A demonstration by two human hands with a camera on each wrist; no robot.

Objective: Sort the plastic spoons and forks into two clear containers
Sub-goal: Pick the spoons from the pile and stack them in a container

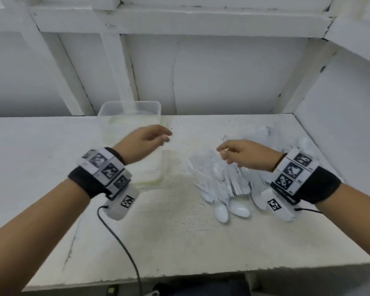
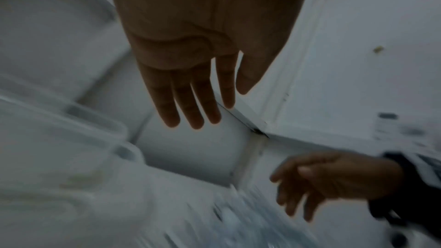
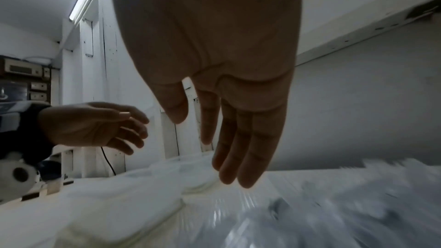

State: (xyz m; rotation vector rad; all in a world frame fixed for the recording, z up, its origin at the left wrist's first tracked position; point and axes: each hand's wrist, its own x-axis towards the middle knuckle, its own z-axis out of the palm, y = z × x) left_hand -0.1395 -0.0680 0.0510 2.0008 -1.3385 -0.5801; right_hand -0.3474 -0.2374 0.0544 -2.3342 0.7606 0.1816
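1. White-painted shelving with boards and slanted braces forms the background; a worn white table top (image 1: 179,242) is the working surface.
2. Landmark: the heap of white plastic spoons and forks (image 1: 229,184), partly inside a clear wrapper, lying on the table top. Several spoon bowls stick out at the near edge of the heap; single forks cannot be told apart through the motion blur.
3. Two clear containers lie beyond and beside the heap, on the person's left of it. The far container (image 1: 130,113) stands against the back wall. The near container (image 1: 152,167) lies between it and the table's front edge, just beside the heap. Whether either holds any cutlery cannot be told.
4. Left hand (image 1: 144,142): raised over the near container, away from the heap, fingers (image 2: 188,105) straight and slightly spread, palm bare, holding nothing.
5. Right hand (image 1: 246,153): poised directly above the heap. The right wrist view shows its fingers (image 3: 241,148) extended downward and relaxed, thumb apart, nothing gripped; the fingertips are close over the wrapper, and contact cannot be judged.
6. Each wrist bears a black band and a grey camera block with black-and-white markers (image 1: 107,169). A black cable (image 1: 124,251) runs from the left block across the table top toward the front edge, well apart from the heap.
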